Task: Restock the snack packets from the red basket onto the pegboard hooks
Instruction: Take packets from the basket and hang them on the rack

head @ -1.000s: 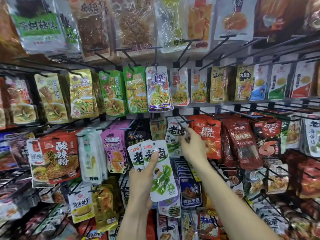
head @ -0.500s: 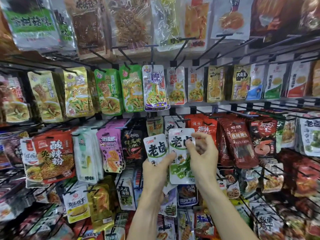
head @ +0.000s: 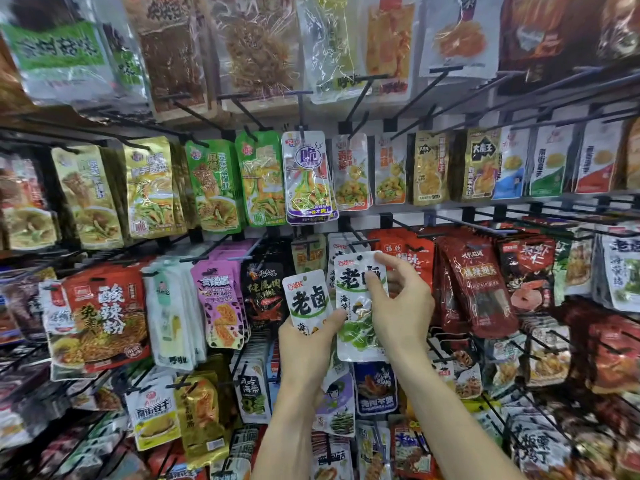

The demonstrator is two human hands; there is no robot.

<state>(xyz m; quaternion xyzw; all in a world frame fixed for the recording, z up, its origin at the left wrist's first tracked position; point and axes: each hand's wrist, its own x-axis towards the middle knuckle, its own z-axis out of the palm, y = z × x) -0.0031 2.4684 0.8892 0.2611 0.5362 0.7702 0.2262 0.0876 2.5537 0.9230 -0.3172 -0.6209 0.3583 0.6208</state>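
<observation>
White packets (head: 358, 306) with black lettering and green leaves; red packets (head: 474, 282) beside.

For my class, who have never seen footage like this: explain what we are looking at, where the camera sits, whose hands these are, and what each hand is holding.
There is no machine here. The picture comes from a wide-angle camera worn on a person's head, looking forward and down, so the two bare arms rising from the bottom edge are that person's own. In front is a shop display wall with black hooks, crowded with hanging snack packets. The left hand grips a white packet with green print by its lower part. The right hand pinches a second matching packet near its top, holding it just below a hook where similar packets hang. It is not yet on the hook. The red basket is not in view.
</observation>
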